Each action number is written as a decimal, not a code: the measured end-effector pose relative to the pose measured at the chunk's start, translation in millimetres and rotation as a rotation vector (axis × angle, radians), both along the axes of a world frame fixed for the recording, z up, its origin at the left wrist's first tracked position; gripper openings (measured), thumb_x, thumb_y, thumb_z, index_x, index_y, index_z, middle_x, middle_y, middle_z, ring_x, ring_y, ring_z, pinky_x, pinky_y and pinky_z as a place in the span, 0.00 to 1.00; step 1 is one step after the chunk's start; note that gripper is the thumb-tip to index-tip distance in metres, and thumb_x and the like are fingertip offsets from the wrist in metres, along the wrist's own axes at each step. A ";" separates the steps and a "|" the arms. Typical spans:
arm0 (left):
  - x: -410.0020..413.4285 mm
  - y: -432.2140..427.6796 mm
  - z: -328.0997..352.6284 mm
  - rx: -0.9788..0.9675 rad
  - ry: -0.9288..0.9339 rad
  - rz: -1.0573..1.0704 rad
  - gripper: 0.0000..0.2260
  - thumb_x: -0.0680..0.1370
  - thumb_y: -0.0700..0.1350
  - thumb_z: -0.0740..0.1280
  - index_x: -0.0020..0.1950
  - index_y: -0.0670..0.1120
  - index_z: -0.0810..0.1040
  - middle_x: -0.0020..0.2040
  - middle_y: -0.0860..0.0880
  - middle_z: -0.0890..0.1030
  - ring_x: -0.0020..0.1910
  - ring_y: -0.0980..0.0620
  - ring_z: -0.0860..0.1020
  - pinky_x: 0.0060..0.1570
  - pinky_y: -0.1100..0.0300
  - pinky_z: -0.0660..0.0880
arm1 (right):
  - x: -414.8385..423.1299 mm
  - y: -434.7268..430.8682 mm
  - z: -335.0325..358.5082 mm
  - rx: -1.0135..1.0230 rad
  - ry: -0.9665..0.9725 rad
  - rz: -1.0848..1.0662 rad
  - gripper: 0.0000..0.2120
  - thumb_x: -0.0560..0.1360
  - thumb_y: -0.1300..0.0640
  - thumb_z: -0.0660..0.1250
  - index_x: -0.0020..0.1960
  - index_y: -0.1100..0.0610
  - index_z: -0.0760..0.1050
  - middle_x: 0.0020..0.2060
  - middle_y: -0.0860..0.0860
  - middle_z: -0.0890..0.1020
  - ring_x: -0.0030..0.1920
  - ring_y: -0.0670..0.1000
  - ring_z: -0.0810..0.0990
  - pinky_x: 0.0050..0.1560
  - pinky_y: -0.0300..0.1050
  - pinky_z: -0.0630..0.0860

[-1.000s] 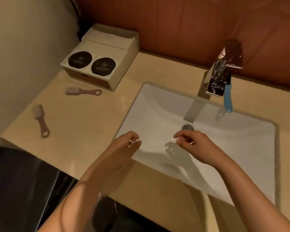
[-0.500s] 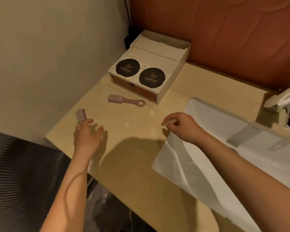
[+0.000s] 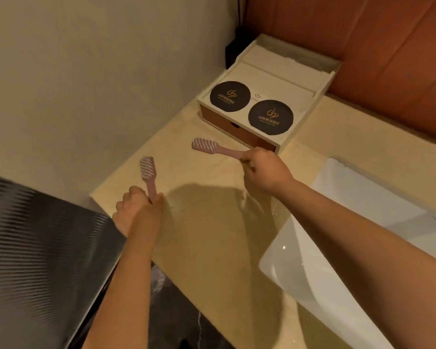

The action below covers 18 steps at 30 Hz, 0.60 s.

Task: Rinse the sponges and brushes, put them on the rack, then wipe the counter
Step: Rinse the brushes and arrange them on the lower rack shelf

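Forearms come in bare from the near edge, one on each side. Left of the left forearm lies a dark ribbed surface (image 3: 35, 248), too blurred to identify. Under both arms runs the beige stone-patterned counter (image 3: 212, 248), and right of the right forearm a white ceramic basin (image 3: 325, 260) is sunk into it, with its near corner closest to that arm. Farther out, the left hand (image 3: 136, 212) has its fingers curled round the handle end of a pink plastic brush with pale bristles (image 3: 148, 170). The brush's long axis points straight away from the person, bristle head at the far end. Beyond and to the right, the right hand (image 3: 264, 172) grips the handle end of a second pink brush (image 3: 204, 145). This one runs leftward from the knuckles and slightly away, its head well apart from the first brush's head. Whether either brush is clear of the counter I cannot tell. Just past the right hand stands a white wooden box (image 3: 277, 79) with two black round discs (image 3: 230, 96) on top, set against a cream wall and an orange-brown panel. Rinsing likely comes next, and it turns on the basin lying to the right of both hands and nearer the person. The right hand is much the closer to it, while the left must cross the whole counter, and both brushes point away from the water. No tap or rack is in view.
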<state>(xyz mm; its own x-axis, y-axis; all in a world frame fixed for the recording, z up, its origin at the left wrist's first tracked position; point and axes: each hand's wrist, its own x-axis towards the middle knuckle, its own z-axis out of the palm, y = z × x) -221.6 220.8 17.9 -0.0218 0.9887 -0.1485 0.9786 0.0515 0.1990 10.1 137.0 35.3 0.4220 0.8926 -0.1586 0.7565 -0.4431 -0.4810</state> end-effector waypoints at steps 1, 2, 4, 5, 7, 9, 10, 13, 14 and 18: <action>-0.2 0.8 -2.1 0.003 0.006 -0.006 0.19 0.75 0.55 0.65 0.55 0.41 0.73 0.54 0.39 0.78 0.54 0.38 0.75 0.53 0.48 0.72 | 0.4 3.2 -1.8 -0.006 -0.019 0.001 0.12 0.75 0.62 0.60 0.55 0.53 0.78 0.48 0.53 0.78 0.43 0.56 0.77 0.44 0.53 0.79; -0.6 1.2 -3.0 0.005 0.005 -0.011 0.17 0.75 0.54 0.65 0.54 0.41 0.74 0.52 0.40 0.78 0.52 0.39 0.76 0.51 0.48 0.72 | 1.3 6.2 -2.7 -0.012 -0.038 -0.004 0.10 0.75 0.62 0.60 0.52 0.54 0.78 0.47 0.54 0.79 0.42 0.56 0.77 0.44 0.53 0.79; -1.7 3.3 -2.9 -0.016 -0.030 -0.001 0.14 0.75 0.53 0.66 0.51 0.42 0.74 0.49 0.42 0.79 0.47 0.41 0.76 0.46 0.52 0.72 | 4.3 12.8 -4.3 -0.021 -0.064 -0.023 0.07 0.75 0.61 0.61 0.49 0.55 0.77 0.45 0.54 0.79 0.42 0.55 0.77 0.44 0.52 0.78; -2.4 5.2 -2.4 -0.039 -0.049 0.012 0.13 0.75 0.53 0.66 0.50 0.43 0.74 0.48 0.43 0.78 0.45 0.43 0.76 0.43 0.53 0.71 | 6.1 15.8 -5.2 -0.026 -0.079 -0.027 0.06 0.76 0.60 0.61 0.49 0.56 0.77 0.45 0.54 0.79 0.42 0.55 0.76 0.43 0.51 0.77; -3.2 9.1 -0.7 -0.079 -0.045 0.025 0.13 0.75 0.54 0.66 0.49 0.45 0.75 0.47 0.44 0.79 0.44 0.42 0.77 0.42 0.55 0.71 | 6.8 20.3 -5.3 -0.039 -0.105 -0.022 0.06 0.76 0.59 0.62 0.52 0.56 0.76 0.46 0.54 0.78 0.42 0.54 0.75 0.42 0.48 0.75; -4.9 13.0 -0.3 -0.095 -0.009 0.011 0.14 0.75 0.55 0.66 0.49 0.45 0.77 0.46 0.44 0.79 0.45 0.41 0.78 0.41 0.56 0.72 | 3.8 23.6 -6.3 -0.048 -0.131 -0.023 0.07 0.76 0.58 0.63 0.53 0.57 0.75 0.48 0.54 0.77 0.43 0.55 0.76 0.45 0.49 0.77; -5.9 13.5 -0.4 -0.096 0.005 0.002 0.14 0.74 0.56 0.66 0.49 0.46 0.77 0.46 0.44 0.79 0.45 0.41 0.78 0.41 0.56 0.72 | 1.6 24.7 -6.9 -0.052 -0.146 -0.021 0.07 0.76 0.58 0.63 0.54 0.56 0.75 0.48 0.54 0.76 0.44 0.56 0.77 0.46 0.51 0.78; -9.0 13.9 -2.8 -0.096 0.029 -0.019 0.15 0.74 0.58 0.65 0.49 0.46 0.78 0.45 0.45 0.80 0.43 0.42 0.78 0.40 0.56 0.73 | -4.1 26.1 -8.0 -0.069 -0.152 -0.017 0.07 0.76 0.59 0.64 0.54 0.56 0.75 0.49 0.55 0.76 0.42 0.55 0.76 0.44 0.49 0.78; -9.2 13.8 -3.4 -0.098 0.033 -0.022 0.16 0.74 0.58 0.65 0.49 0.46 0.78 0.45 0.45 0.80 0.43 0.42 0.78 0.40 0.56 0.74 | -4.8 26.0 -8.0 -0.080 -0.140 -0.024 0.08 0.76 0.58 0.64 0.55 0.56 0.75 0.49 0.55 0.76 0.43 0.55 0.76 0.44 0.48 0.77; -8.7 13.9 -2.4 -0.118 0.039 -0.022 0.15 0.74 0.57 0.65 0.48 0.46 0.79 0.45 0.45 0.80 0.43 0.42 0.79 0.40 0.56 0.73 | -6.4 24.8 -10.3 -0.127 -0.106 -0.042 0.10 0.75 0.57 0.66 0.56 0.57 0.74 0.50 0.57 0.77 0.46 0.57 0.78 0.49 0.53 0.79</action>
<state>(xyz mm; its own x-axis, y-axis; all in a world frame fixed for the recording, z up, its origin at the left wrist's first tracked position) -230.3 234.7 15.5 -0.0083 0.9646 -0.2636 0.9867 0.0506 0.1544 3.6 161.8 25.0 0.4790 0.8493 -0.2219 0.7796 -0.5278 -0.3372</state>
